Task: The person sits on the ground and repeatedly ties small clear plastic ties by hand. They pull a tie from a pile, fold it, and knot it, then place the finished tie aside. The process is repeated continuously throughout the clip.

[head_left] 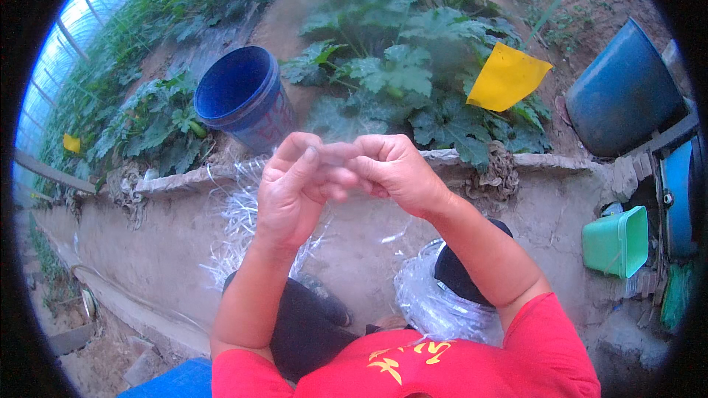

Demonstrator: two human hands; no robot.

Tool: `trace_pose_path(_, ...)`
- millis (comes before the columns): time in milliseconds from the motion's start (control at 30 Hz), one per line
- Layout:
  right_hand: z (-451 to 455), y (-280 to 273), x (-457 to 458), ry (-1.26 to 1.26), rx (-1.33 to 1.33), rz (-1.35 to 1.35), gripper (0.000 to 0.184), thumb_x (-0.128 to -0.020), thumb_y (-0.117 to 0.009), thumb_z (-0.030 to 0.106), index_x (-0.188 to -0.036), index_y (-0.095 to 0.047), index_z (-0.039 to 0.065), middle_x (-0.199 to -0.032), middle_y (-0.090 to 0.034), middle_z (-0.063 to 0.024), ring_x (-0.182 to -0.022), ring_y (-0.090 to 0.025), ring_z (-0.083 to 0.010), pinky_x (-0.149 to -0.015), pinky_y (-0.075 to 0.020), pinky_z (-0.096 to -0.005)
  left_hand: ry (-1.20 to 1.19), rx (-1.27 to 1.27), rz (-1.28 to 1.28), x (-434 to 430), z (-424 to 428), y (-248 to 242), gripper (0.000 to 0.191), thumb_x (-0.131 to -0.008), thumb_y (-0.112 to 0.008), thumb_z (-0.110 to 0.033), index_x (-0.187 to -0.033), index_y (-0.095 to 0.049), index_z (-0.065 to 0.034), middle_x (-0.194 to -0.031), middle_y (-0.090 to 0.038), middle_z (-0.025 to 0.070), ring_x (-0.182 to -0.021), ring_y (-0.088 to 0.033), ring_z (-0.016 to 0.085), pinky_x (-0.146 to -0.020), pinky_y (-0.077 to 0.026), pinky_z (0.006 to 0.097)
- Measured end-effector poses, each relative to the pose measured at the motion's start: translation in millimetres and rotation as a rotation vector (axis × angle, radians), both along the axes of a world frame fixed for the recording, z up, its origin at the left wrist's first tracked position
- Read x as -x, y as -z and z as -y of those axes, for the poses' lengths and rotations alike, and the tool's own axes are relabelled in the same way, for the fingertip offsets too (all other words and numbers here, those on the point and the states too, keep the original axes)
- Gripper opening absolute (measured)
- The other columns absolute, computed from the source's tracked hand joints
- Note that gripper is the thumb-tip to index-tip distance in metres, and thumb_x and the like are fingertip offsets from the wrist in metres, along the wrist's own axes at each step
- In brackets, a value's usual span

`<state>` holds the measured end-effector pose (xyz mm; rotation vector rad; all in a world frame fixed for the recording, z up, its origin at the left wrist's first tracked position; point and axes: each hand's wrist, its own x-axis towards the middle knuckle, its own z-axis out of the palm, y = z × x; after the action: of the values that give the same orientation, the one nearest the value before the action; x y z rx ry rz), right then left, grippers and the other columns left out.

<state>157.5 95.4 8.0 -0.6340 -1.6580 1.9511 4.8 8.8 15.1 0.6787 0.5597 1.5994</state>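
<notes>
My left hand [293, 188] and my right hand [392, 174] meet in front of my chest, their fingertips close together. The right thumb and index finger are pinched. The left thumb is raised near its index finger, and the other left fingers are blurred. Whether a thin clear strip runs between them, I cannot tell. Behind and below my left forearm hangs a loose bunch of shiny plastic strips [238, 215]. A coil of clear plastic strip [426, 298] lies around my right leg, partly hidden by my right arm.
Past a low wall [182, 254] stands a blue bucket [243, 93] beside squash plants [392, 74]. A yellow card [506, 77] hangs at the right. Further right are a large blue tub [622, 93] and a tipped green container [611, 243]. A blue surface [171, 381] shows at lower left.
</notes>
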Motion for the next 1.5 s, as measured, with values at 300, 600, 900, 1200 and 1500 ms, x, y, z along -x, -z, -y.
trace_pose_path(300,-15,10,-3,0.194,-0.322,0.063,0.018,-0.088,-0.059,0.023,-0.091,-0.063,0.006,-0.079,-0.057,0.0025,-0.07,-0.052,-0.0067,-0.064,-0.0418,-0.0235,-0.13,-0.244,-0.794,-4,-3,13,0.006,-0.089,-0.055,-0.01,-0.088,-0.054,-0.0037,-0.134,-0.044,0.0172,-0.127,-0.039,0.027,-0.104,-0.028,0.0379)
trace_pose_path(600,-7,20,6,0.017,-0.346,0.154,0.018,-0.082,-0.061,0.022,-0.077,-0.061,0.005,-0.066,-0.055,0.0002,-0.054,-0.052,-0.0132,-0.05,-0.0384,-0.0283,-0.449,-0.076,-0.958,-22,-3,18,0.007,-0.087,-0.054,-0.004,-0.092,-0.053,-0.0009,-0.106,-0.063,0.0155,-0.092,-0.061,0.02,-0.079,-0.046,0.0293)
trace_pose_path(900,1,3,0,0.494,-1.379,0.286,0.008,-0.07,-0.062,0.005,-0.072,-0.055,0.004,-0.071,-0.052,-0.0094,-0.054,-0.055,-0.0282,-0.047,-0.0451,-0.037,-0.4,0.132,-0.985,-16,-15,20,0.012,-0.087,-0.052,-0.008,-0.081,-0.047,0.0001,-0.077,-0.06,0.01,-0.07,-0.062,0.019,-0.059,-0.048,0.0325)
trace_pose_path(1200,-5,1,-6,0.027,-0.634,-0.036,0.017,-0.081,-0.055,-0.004,-0.096,-0.062,-0.001,-0.082,-0.06,-0.0038,-0.067,-0.056,-0.0074,-0.059,-0.0469,-0.0229,0.25,0.234,-0.469,7,-5,0,0.019,-0.086,-0.057,-0.017,-0.093,-0.055,0.0005,-0.078,-0.06,0.0071,-0.061,-0.061,0.015,-0.058,-0.051,0.0263)
trace_pose_path(1500,-4,-7,-10,-0.192,-0.278,-0.049,0.011,-0.085,-0.054,-0.002,-0.094,-0.06,-0.002,-0.081,-0.059,-0.0036,-0.069,-0.057,-0.0085,-0.062,-0.047,-0.0218,0.338,0.212,-0.588,21,-4,0,0.02,-0.083,-0.063,-0.019,-0.082,-0.059,0.0003,-0.074,-0.061,0.0069,-0.055,-0.057,0.011,-0.049,-0.046,0.0228)
